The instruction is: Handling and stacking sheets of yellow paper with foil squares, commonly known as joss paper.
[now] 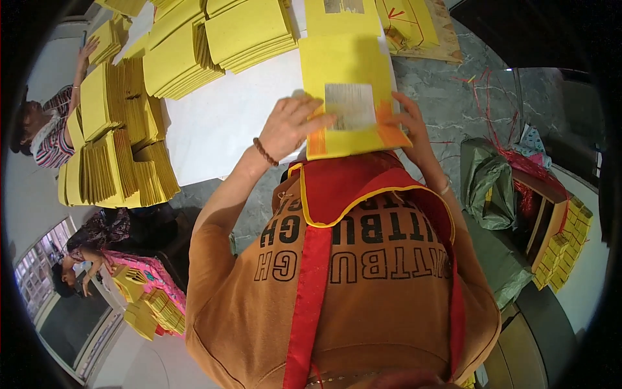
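Observation:
A yellow paper sheet point(350, 61) with a silver-grey rectangle and orange corner marks lies at the table's near edge, in front of my chest. Its near end looks lifted and bent over. My left hand point(295, 123) grips its left side with curled fingers, the forefinger reaching onto the silver patch. At the right side, my right hand point(411, 123) holds the sheet by its orange corner, slightly blurred by motion. Another yellow sheet with a silver patch point(343, 6) shows just beyond. The undersides of both hands' grips are hidden.
Stacks of folded yellow paper point(249, 32) cover the white table point(214, 123) to the left and far side. A tied yellow bundle point(411, 23) sits at the far right. Green sacks point(489, 188) and red strings lie right. Two other people point(55, 123) are at the left.

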`<state>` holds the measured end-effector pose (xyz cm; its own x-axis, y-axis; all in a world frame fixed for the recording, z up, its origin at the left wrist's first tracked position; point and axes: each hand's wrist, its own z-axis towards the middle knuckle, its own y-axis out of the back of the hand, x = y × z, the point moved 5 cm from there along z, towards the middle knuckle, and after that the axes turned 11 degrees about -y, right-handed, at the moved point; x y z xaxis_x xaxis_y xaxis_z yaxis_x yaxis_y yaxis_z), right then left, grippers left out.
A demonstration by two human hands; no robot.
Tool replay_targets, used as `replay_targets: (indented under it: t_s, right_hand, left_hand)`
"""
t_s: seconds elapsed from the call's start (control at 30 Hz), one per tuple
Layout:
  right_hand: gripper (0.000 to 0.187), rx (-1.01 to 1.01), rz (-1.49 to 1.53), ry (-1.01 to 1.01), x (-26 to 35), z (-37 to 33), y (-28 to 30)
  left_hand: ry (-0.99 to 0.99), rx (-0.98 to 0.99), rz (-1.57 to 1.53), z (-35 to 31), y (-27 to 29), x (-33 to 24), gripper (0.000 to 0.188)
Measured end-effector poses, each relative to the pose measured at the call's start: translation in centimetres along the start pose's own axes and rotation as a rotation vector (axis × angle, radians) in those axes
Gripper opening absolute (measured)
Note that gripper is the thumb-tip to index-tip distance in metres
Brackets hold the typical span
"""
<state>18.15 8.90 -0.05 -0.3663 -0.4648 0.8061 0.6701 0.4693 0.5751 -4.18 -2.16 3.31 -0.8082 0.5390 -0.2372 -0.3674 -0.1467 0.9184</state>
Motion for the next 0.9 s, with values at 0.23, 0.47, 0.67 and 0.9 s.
replay_targets:
  t_s: [0.23, 0.47, 0.67, 0.9]
  right_hand:
    - [0.021, 0.110, 0.249, -0.391, 0.3, -0.8, -1.2]
    - [0.023, -0.058, 0.474, -0.591, -1.6, 1.3, -3.0]
    - [0.033, -0.109, 0.516, -0.627, -2.1, 1.5, -3.4]
    - [0.044, -0.121, 0.383, -0.667, -1.7, 2.2, -3.0]
  left_hand:
    - [0.319, -0.084, -0.334, -0.3, -1.2, -0.1, 0.016]
    - [0.769, -0.108, -0.637, -0.8, -4.4, 3.0, 0.028]
    - [0.927, -0.167, -0.824, -1.4, -5.5, 3.2, 0.043]
    - [0.925, -0.240, -0.801, -1.0, -4.8, 3.6, 0.068]
